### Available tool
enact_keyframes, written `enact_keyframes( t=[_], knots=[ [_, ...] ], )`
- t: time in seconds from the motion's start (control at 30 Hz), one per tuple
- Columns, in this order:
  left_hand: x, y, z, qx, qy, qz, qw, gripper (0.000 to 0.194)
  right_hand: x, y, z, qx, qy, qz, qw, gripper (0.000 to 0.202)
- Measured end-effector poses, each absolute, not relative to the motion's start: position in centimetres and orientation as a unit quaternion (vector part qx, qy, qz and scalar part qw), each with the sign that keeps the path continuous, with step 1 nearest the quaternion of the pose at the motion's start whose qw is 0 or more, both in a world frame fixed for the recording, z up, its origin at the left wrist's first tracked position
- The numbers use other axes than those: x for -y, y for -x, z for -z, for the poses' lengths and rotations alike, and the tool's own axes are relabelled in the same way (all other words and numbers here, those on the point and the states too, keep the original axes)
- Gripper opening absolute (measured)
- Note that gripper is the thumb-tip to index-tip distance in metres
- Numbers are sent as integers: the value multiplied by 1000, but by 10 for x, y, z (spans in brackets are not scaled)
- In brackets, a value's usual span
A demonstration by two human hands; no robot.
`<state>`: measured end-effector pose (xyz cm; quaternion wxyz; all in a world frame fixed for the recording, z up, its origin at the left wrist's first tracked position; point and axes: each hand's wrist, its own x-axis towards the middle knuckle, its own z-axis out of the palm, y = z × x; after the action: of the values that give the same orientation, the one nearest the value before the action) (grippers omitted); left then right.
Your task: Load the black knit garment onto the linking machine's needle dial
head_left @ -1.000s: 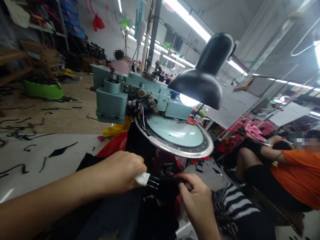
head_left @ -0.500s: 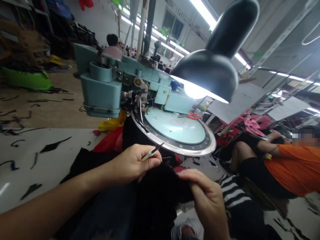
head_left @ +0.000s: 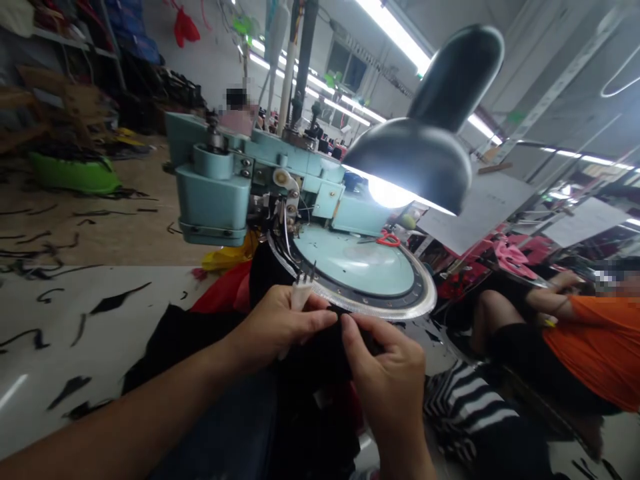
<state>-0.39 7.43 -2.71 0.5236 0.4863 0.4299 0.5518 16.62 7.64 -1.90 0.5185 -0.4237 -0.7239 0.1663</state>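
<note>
1. The right hand (head_left: 393,373) pinches the black fabric (head_left: 320,360) between thumb and forefinger, grip closed on its upper edge.
2. Just beside it, the left hand (head_left: 280,323) has its grip closed on a small white pronged tool (head_left: 301,293), prongs pointing up, fingers resting on the same fabric.
3. The fabric lies bunched right below the toothed rim of the round dial (head_left: 360,273).
4. Behind stands the teal machine (head_left: 215,193), with a black lamp (head_left: 425,143) shining over it.

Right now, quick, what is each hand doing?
Left hand: closed, holding a small white pronged tool and touching the black fabric.
Right hand: closed, fingers pinching the black fabric.
</note>
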Motion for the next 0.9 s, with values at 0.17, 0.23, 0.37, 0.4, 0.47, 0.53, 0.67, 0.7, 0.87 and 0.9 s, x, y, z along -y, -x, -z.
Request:
enact_keyframes(
  t=[0.17,0.23,0.37,0.4,0.47,0.53,0.67,0.7,0.87,0.9],
  knots=[
    [-78,5,34,-404,-485,-555,542,29,-78,-163,19,712,435,-161,527,14],
    [-79,5,34,-401,-480,-556,547,28,-78,-162,19,707,437,-162,532,15],
    [-77,-3,33,-438,-492,-558,504,29,-77,-161,20,700,443,-158,538,18],
    [-75,-6,34,-463,-506,-562,462,29,-76,-161,20,698,444,-155,541,18],
    [-71,-11,37,-534,-538,-576,305,28,-76,-160,20,697,441,-148,546,18],
    [-68,-10,38,-565,-572,-589,83,23,-76,-160,20,697,441,-142,547,18],
    [-68,8,26,-454,-719,-500,-162,14,-78,-161,20,702,440,-146,541,17],
    [-70,14,19,-432,-756,-465,-161,18,-78,-161,20,703,437,-148,541,16],
    [-78,30,-11,-424,-816,-390,-47,19,-77,-163,21,708,427,-151,542,14],
    [-78,31,-12,-427,-818,-385,-31,19,-76,-164,21,709,425,-153,542,13]
  ],
)
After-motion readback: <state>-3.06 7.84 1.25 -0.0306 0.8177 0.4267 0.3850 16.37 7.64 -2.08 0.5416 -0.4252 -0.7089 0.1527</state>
